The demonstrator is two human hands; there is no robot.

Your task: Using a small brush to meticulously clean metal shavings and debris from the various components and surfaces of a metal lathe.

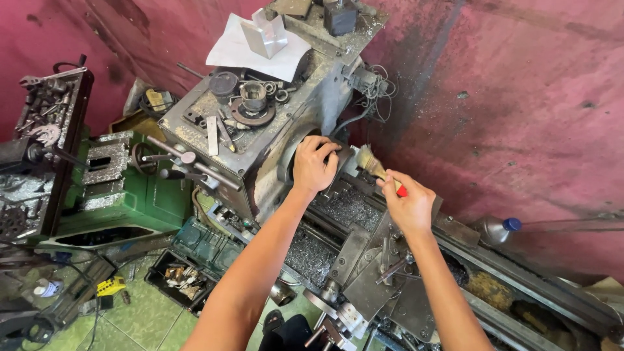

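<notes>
View from above of a metal lathe (pixel 364 260) running from the centre of the frame toward the lower right, against a stained magenta wall (pixel 520 97); left hand (pixel 314 166), at centre frame, fingers curled closed over the rim of the round chuck (pixel 290 156) at the face of the headstock (pixel 273 110); right hand (pixel 408 205), just right of centre, closed around the red handle of a small paintbrush (pixel 377 168), whose pale bristles point up and left, close beside the left hand's fingertips, above the lathe bed; grey metal shavings (pixel 348 207) lie heaped on the bed directly below both hands and again lower, at centre bottom; the carriage (pixel 377 273), with its levers and handwheels, sits under the right forearm; on top of the headstock, upper centre, a white sheet of paper (pixel 234 49) bearing an angular metal block (pixel 265 36), with rings, bushings and small tools scattered beside it; a plastic bottle with a blue cap (pixel 497 229) lies at right beside the bed; a green machine (pixel 123 188) stands at left; a black tray of small parts (pixel 179 278) rests on the green tiled floor (pixel 143 318), lower left.
</notes>
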